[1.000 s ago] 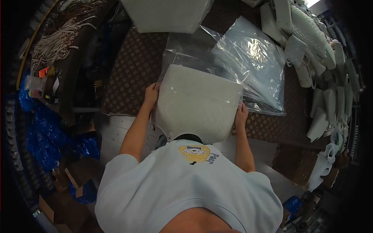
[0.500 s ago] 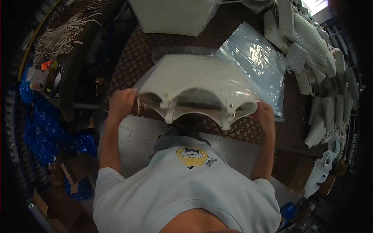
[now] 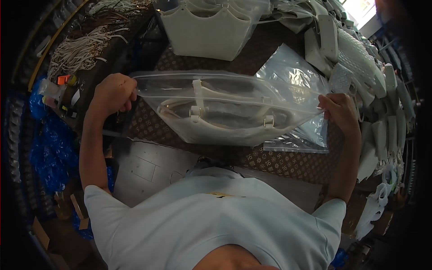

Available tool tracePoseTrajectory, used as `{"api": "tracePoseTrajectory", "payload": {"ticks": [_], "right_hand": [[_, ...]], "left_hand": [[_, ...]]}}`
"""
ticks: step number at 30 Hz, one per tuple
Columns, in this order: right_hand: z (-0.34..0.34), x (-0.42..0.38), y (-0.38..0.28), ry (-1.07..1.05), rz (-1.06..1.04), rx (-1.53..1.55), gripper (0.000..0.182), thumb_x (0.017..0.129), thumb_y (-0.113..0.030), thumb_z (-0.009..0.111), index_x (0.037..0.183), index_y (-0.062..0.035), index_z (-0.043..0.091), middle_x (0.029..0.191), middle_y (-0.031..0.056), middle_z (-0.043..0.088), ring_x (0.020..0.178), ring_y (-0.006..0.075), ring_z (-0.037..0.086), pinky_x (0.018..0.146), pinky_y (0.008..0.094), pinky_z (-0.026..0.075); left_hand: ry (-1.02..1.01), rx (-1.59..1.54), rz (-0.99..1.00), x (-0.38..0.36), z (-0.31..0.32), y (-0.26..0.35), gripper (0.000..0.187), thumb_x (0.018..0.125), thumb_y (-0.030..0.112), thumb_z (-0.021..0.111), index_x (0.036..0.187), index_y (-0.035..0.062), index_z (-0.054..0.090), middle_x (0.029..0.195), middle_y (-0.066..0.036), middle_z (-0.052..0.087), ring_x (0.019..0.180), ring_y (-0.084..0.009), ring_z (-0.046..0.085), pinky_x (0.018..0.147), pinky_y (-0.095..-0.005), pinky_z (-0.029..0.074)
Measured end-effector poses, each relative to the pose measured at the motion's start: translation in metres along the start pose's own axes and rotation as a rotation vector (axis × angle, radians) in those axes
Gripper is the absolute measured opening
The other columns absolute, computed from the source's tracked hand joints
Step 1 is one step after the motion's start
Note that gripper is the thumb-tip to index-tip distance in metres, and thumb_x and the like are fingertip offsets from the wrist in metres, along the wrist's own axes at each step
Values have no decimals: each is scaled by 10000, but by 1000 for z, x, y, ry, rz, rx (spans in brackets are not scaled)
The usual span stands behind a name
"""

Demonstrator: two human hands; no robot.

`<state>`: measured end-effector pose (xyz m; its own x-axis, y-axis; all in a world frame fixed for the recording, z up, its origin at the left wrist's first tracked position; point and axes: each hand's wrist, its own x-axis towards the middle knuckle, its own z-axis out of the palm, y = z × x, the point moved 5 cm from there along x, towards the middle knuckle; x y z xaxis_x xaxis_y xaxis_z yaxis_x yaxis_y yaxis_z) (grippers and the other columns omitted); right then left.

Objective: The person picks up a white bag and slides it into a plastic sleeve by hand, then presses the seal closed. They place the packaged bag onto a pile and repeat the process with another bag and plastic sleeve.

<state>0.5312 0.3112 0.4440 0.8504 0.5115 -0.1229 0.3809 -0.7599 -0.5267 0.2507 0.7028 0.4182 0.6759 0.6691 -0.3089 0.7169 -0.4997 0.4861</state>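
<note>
A cream handbag (image 3: pixel 220 134) sits upright inside a clear plastic bag (image 3: pixel 234 84) in front of me. Its scalloped top edge and two strap tabs with metal buckles show through the film. My left hand (image 3: pixel 115 93) is closed on the upper left corner of the plastic bag. On the other side, my right hand (image 3: pixel 339 110) pinches the upper right corner. The mouth of the plastic is stretched wide between both hands, above the handbag's rim.
Flat clear plastic bags (image 3: pixel 294 74) lie on the brown patterned table (image 3: pixel 288 162) to the right. Another cream handbag (image 3: pixel 204 38) in plastic stands at the back. Cream bag pieces (image 3: pixel 360 58) are piled along the right. Straps (image 3: pixel 76 49) and blue plastic (image 3: pixel 49 153) are at left.
The handbag has turned from lying with its opening toward me to standing upright. My hands have moved apart and farther from my body, stretching the plastic bag's mouth.
</note>
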Motion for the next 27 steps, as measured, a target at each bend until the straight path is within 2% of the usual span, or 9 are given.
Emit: {"api": "tracePoseTrajectory", "payload": {"ticks": [3, 5, 6, 8, 9, 11, 17, 21, 27], "right_hand": [[1, -17, -4, -52, 12, -182, 321, 788, -322, 586, 769, -10, 663, 574, 48, 607, 519, 138, 584, 514, 296, 434], [-14, -38, -24, 334, -208, -217, 334, 761, -320, 646, 953, -46, 647, 743, 52, 662, 796, 205, 641, 743, 342, 467], [-16, -47, -33, 335, -206, -220, 334, 761, -320, 646, 953, -46, 647, 743, 52, 662, 796, 205, 641, 743, 342, 467], [-9, -75, -79, 174, -881, -132, 401, 727, -280, 699, 1072, -99, 604, 874, 39, 669, 1098, 248, 534, 1029, 438, 277], [-2, -73, -77, 171, -882, -136, 401, 727, -280, 699, 1072, -99, 604, 874, 39, 669, 1098, 248, 534, 1029, 438, 277], [21, -57, -60, 167, -713, -233, 346, 700, -244, 726, 1012, -123, 639, 891, 32, 670, 1225, 269, 415, 1097, 505, 25], [11, -36, -28, -45, -537, -443, 126, 715, -218, 711, 793, -119, 700, 750, 8, 667, 1101, 218, 509, 1111, 481, 50], [-5, -40, -49, 169, -636, -528, 64, 703, -199, 716, 694, -141, 689, 613, -7, 627, 986, 181, 546, 1120, 444, 78], [8, -47, -37, 97, -724, -293, 105, 641, -158, 737, 697, -104, 666, 650, -5, 616, 970, 194, 544, 1100, 469, 118]], "left_hand": [[236, 311, 254, -25, -2, 23, 296, 851, 257, 450, 804, 19, 619, 738, -69, 655, 689, -207, 631, 718, -323, 476], [571, 310, 772, -60, -4, 60, 278, 824, 302, 567, 969, 74, 633, 919, -48, 660, 1059, -231, 552, 1015, -425, 294], [570, 308, 773, -69, -4, 64, 278, 824, 302, 567, 969, 74, 633, 919, -48, 660, 1059, -231, 552, 1015, -425, 294], [139, 257, 1089, -87, 16, 77, 405, 745, 321, 678, 1091, 125, 603, 1022, -55, 637, 1230, -250, 408, 1085, -525, 33], [141, 253, 1088, -86, 20, 77, 405, 745, 321, 678, 1091, 125, 603, 1022, -55, 637, 1230, -250, 408, 1085, -525, 33], [249, 350, 937, -74, 25, 71, 378, 683, 321, 726, 996, 124, 649, 942, -43, 657, 1242, -262, 392, 1082, -543, -36], [169, 464, 623, -45, -7, 35, 117, 730, 247, 687, 746, 131, 692, 721, 0, 642, 1233, -245, 398, 1091, -515, -63], [157, 555, 648, -54, -23, 53, 72, 749, 202, 662, 734, 136, 686, 713, 9, 630, 1226, -241, 400, 1092, -507, -78], [206, 563, 602, -51, -21, 40, 70, 750, 172, 655, 701, 124, 667, 740, 9, 635, 1220, -232, 400, 1094, -506, -61]]}}
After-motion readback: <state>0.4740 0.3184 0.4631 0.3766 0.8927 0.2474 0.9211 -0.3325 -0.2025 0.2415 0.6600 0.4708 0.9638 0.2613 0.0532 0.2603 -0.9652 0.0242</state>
